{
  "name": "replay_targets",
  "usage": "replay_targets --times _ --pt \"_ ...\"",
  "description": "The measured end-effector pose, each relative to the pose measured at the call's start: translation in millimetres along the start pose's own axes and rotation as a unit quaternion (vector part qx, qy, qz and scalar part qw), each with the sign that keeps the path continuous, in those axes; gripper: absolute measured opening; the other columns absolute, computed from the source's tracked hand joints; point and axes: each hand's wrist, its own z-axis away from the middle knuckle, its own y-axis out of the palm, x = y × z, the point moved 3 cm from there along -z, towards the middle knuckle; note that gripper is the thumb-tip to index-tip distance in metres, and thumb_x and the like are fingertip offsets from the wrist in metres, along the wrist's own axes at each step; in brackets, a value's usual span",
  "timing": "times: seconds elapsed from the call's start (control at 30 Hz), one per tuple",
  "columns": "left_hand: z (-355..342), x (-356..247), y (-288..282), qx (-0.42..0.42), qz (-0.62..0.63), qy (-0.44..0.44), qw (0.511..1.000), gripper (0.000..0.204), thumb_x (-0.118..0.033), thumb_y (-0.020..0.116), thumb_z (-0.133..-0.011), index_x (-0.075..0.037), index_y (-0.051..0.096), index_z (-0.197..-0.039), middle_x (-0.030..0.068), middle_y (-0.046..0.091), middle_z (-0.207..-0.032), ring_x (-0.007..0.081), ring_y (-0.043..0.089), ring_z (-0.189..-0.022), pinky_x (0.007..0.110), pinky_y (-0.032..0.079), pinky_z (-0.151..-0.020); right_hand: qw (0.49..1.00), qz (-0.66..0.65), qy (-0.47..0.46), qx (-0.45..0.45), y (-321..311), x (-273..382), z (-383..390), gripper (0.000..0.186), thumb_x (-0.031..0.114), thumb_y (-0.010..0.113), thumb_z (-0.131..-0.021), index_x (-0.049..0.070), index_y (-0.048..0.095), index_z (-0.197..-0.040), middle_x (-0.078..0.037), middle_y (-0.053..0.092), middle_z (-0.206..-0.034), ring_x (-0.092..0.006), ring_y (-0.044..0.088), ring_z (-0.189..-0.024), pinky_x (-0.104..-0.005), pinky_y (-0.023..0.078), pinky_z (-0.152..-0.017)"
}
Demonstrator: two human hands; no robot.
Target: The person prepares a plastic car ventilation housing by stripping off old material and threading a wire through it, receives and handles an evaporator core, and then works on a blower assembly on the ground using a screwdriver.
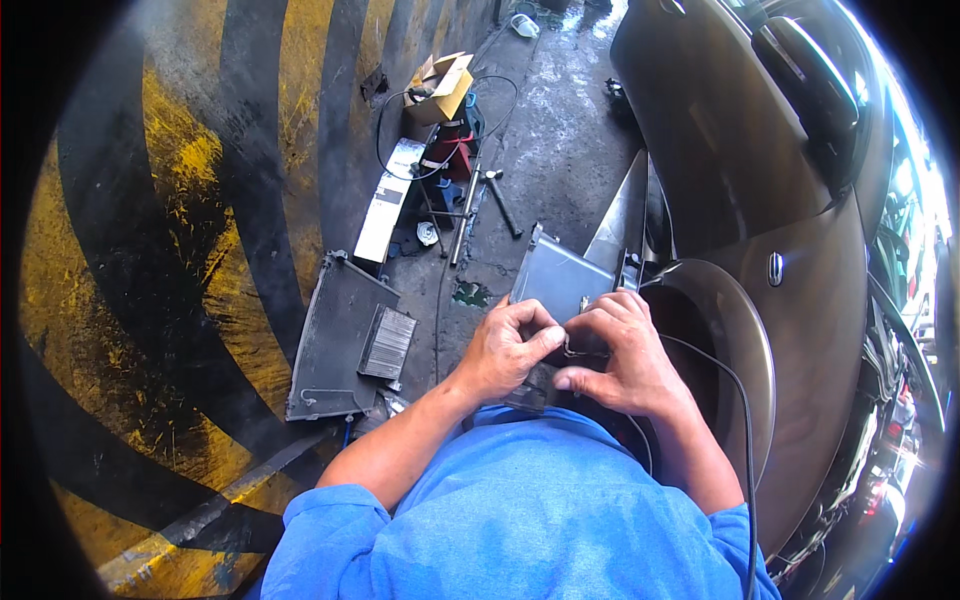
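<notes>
A flat grey metal panel (562,275), apparently a condenser or radiator, stands in front of my body. My left hand (515,345) is closed at its near edge, thumb and index finger pinched on a small part too hidden to name. My right hand (615,355) curls over the panel's right side with fingers bent around a small dark fitting (568,348), its thumb pointing left. A black cable or hose (735,380) runs past my right forearm.
A brown car (730,140) with an open front fills the right. On the dirty floor lie a dark finned panel (330,350), a small heater core (390,340), a white long box (390,195), a cardboard box (440,90) and metal tools (500,205). Yellow-black stripes (180,130) cover the left.
</notes>
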Motion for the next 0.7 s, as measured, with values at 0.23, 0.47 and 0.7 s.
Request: replay_targets --times 0.23,0.47,0.7 --pt "-6 -3 -3 -0.033 -0.019 0.041 0.998 0.017 -0.017 0.062 -0.09 -0.002 0.063 -0.082 0.0006 0.059 -0.078 0.0068 0.053 -0.077 0.024 0.044 -0.069 0.997 -0.039 -0.033 -0.057 -1 -11 -5 0.012 0.004 0.071 -0.076 0.003 0.061 -0.082 -0.011 0.06 -0.084 -0.0284 0.057 -0.088 -0.0376 0.044 -0.085" --pt "-6 1 -12 -0.049 0.076 -0.015 0.996 0.016 -0.018 0.06 -0.09 -0.004 0.061 -0.083 -0.0018 0.055 -0.076 0.0053 0.048 -0.073 0.023 0.04 -0.065 0.982 -0.114 0.04 -0.144 -25 -49 8 0.012 0.009 0.058 -0.089 -0.001 0.06 -0.096 -0.012 0.062 -0.09 -0.0224 0.062 -0.082 -0.0379 0.046 -0.093" --pt "-9 -4 -7 -0.048 0.038 0.015 0.998 0.019 -0.02 0.06 -0.09 -0.002 0.061 -0.082 -0.0004 0.057 -0.076 0.0074 0.051 -0.074 0.025 0.042 -0.068 0.999 0.005 -0.033 -0.018 -12 -3 -10 0.036 0.005 0.073 -0.072 0.003 0.066 -0.107 -0.015 0.063 -0.103 -0.0326 0.056 -0.104 -0.0434 0.042 -0.097"
